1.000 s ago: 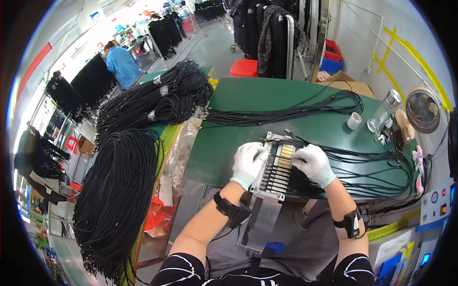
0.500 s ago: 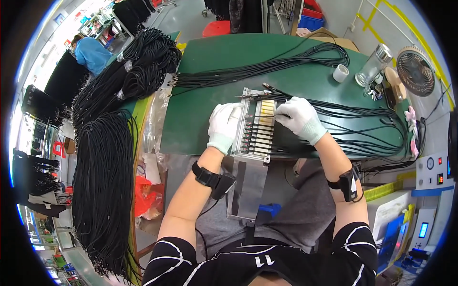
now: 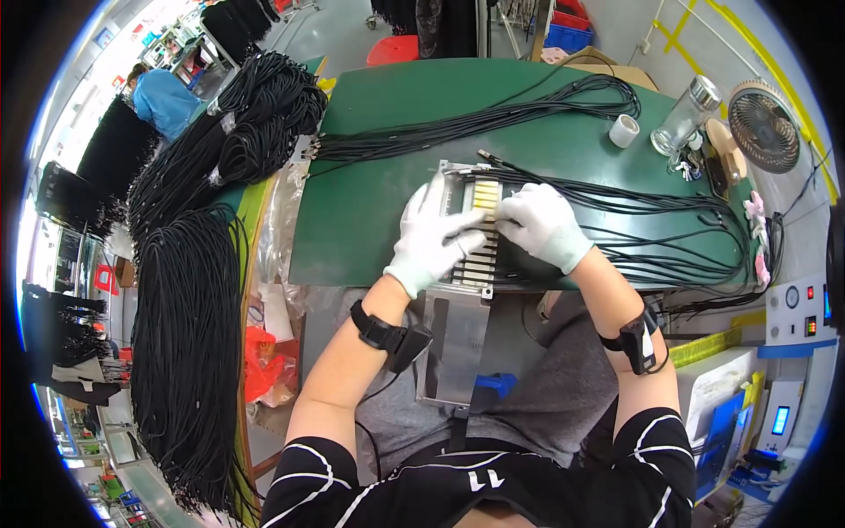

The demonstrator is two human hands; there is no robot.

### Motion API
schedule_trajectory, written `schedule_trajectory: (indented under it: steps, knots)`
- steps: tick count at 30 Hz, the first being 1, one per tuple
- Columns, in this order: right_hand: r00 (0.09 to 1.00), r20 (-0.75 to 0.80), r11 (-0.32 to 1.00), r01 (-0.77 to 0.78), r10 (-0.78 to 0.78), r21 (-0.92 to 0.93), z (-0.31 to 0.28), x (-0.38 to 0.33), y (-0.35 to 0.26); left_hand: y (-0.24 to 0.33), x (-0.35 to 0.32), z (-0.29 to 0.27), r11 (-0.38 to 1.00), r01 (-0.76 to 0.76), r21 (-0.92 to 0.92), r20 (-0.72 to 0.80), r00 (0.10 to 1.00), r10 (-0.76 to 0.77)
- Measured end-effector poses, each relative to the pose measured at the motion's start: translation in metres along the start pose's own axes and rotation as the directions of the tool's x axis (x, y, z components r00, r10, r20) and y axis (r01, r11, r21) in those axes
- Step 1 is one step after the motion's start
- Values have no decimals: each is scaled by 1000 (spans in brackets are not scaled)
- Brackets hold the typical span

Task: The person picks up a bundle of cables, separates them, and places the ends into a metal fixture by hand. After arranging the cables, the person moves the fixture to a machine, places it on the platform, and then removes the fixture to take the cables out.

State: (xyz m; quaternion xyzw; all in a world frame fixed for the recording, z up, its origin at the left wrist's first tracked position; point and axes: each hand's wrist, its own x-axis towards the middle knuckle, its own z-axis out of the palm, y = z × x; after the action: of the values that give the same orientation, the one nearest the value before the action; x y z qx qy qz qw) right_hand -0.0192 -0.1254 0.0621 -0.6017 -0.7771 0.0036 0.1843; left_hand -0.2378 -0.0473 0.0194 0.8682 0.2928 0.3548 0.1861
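Observation:
A metal fixture (image 3: 482,289) with a row of narrow slots and pale yellow strips lies at the near edge of the green table. My white-gloved left hand (image 3: 433,236) reaches over its left side, open, its fingers apart and the tips over the slots. At the fixture's right edge, my gloved right hand (image 3: 541,227) is closed in a pinch on a black cable; the pinched end is mostly hidden by the fingers. Several black cables (image 3: 651,198) run rightward from the fixture and loop back on the table.
A long cable bundle (image 3: 475,125) lies across the back of the green table (image 3: 387,97). Thick black cable bunches (image 3: 189,343) hang at the left. A white tape roll (image 3: 624,131), glass bottle (image 3: 687,116) and fan (image 3: 764,128) stand back right. A person in blue (image 3: 165,101) is far left.
My left hand has moved right, from the fixture's left edge onto its slots, and its fingers have spread. My right hand has shifted slightly and stays pinched at the right edge.

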Motion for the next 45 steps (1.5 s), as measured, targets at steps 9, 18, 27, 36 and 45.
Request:
schedule_trajectory:
  steps: [9,18,27,36,45]
  knots:
    - [945,-281,956,-225,167,-190,16,17,47,10,5,5,972,-21,233,178,984,-21]
    - [951,-277,981,-172,141,-90,13,12,50,-10,0,9,991,130,-40,-77,988,-133]
    - [918,-360,977,-202,165,-69,9,11,56,-9,7,0,918,330,-221,-137,921,-364]
    - [924,-341,984,-157,176,83,-12,9,41,-21,3,4,955,271,-123,-145,947,-287]
    - [950,-303,985,117,-73,130,9,15,0,-1,17,2,996,-53,-68,-263,964,33]
